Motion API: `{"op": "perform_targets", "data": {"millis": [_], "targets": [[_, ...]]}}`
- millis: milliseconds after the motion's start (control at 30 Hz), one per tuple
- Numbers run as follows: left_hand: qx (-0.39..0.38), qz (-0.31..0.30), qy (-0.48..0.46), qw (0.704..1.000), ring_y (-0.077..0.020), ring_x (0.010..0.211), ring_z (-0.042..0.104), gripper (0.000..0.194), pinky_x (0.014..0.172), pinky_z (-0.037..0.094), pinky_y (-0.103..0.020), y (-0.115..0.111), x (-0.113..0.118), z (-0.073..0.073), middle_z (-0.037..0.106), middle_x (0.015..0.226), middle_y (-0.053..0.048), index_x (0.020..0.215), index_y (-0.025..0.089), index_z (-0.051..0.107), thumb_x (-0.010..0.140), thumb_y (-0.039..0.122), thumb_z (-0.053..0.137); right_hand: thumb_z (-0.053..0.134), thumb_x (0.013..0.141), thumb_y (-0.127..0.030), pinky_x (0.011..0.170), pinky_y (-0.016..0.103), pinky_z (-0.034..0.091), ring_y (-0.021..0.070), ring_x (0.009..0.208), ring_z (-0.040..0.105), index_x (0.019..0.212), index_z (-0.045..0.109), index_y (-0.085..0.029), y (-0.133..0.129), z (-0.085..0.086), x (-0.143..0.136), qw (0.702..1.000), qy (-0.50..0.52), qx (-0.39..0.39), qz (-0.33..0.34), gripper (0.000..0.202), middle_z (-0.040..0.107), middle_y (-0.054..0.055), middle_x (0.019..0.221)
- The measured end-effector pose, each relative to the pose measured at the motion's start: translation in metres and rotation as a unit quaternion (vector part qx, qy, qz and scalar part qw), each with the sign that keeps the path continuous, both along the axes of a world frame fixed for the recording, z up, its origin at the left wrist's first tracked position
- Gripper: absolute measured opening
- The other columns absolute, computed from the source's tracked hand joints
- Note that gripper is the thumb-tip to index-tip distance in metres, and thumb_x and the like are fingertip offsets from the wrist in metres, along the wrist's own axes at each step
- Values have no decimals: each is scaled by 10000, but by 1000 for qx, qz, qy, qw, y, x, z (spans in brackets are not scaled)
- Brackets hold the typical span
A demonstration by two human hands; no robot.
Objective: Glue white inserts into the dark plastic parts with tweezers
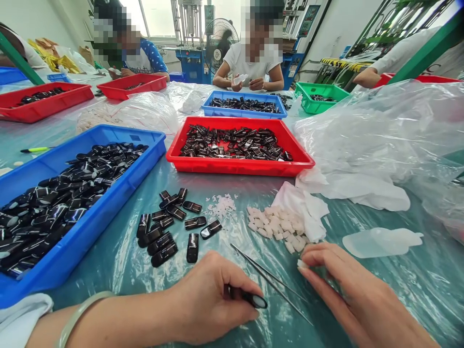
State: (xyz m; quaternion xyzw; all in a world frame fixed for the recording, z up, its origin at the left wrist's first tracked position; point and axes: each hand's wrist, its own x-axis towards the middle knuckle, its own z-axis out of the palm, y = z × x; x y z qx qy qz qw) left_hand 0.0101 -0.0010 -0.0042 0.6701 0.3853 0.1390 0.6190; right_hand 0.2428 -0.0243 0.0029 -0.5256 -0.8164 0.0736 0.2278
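Note:
My left hand [213, 302] is closed around a small glossy black plastic piece [250, 297], which has a pale oval at its near end. Thumb and index finger of my right hand [348, 290] come together in a pinch, with a small white piece [301, 264] between their tips. Just beyond those fingertips lies a pile of small cream pads [277, 224]. Metal tweezers [270, 278] rest on the table between my hands, touched by neither. Several loose black plastic pieces [163, 227] lie in front of my left hand, near white scraps [222, 206].
A blue tray [119, 186] of black pieces stands at left, a red tray [239, 166] of them ahead. A translucent squeeze bottle [380, 242] lies at right below plastic bags [380, 130]. Co-workers [253, 63] sit across the table behind more trays.

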Motion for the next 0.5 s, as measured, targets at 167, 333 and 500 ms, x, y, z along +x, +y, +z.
{"op": "perform_targets", "data": {"millis": [167,333,500], "targets": [[2,3,-11,1000,-66,517,443,198,494,349,-150,0,0,2,528,563,16,813,98,713,656,165,612,524,842,-167,579,169,497,114,658,611,812,543,-220,-9,14,-19,985,129,-92,70,64,614,6,759],[13,-23,-28,999,-46,508,352,189,464,282,-142,0,0,3,411,528,43,805,82,703,700,153,562,586,785,-75,605,177,507,117,669,623,816,617,-214,-8,13,-40,956,218,-131,143,145,644,25,761],[30,-30,-28,999,-44,510,307,183,459,249,-149,1,-1,1,344,516,49,773,64,693,725,164,547,618,745,-38,638,222,526,131,669,613,872,632,-205,-8,6,-46,961,209,-76,163,210,655,47,777]]}}
